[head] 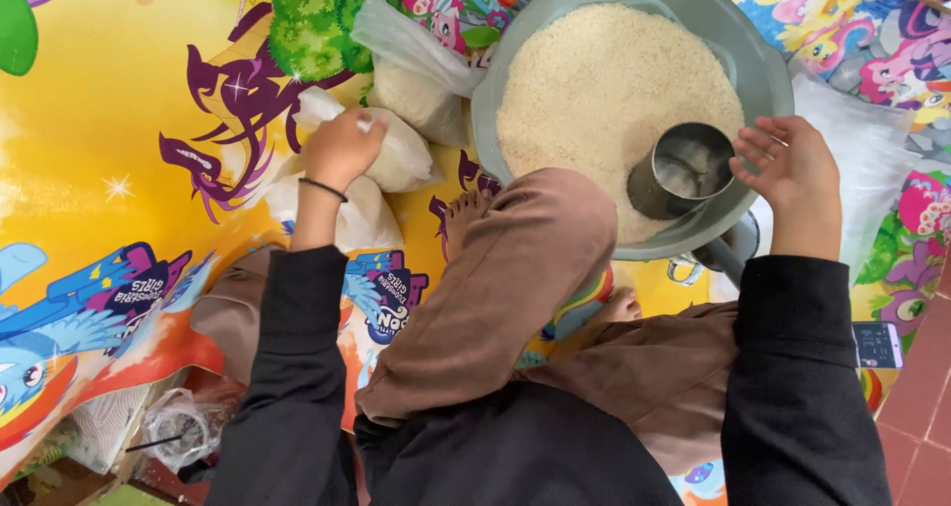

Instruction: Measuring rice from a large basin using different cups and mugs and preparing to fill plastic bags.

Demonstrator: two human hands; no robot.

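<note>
I sit on a colourful cartoon-printed mat (119, 120). My left hand (339, 150) is closed on the top of a clear plastic bag filled with rice (401, 154), which rests on the mat. My right hand (792, 169) hovers with fingers apart at the rim of a large grey basin (768, 65) full of white rice (604, 90). A metal measuring cup (682, 169) lies tilted in the rice just left of that hand, not held. Another filled bag (362, 214) lies below my left wrist.
A further rice bag with a loose open top (416, 80) leans against the basin's left side. Empty clear plastic (867, 159) lies right of the basin. A phone (877, 345) sits on the mat's right edge by red floor tiles. Crumpled plastic (178, 427) lies lower left.
</note>
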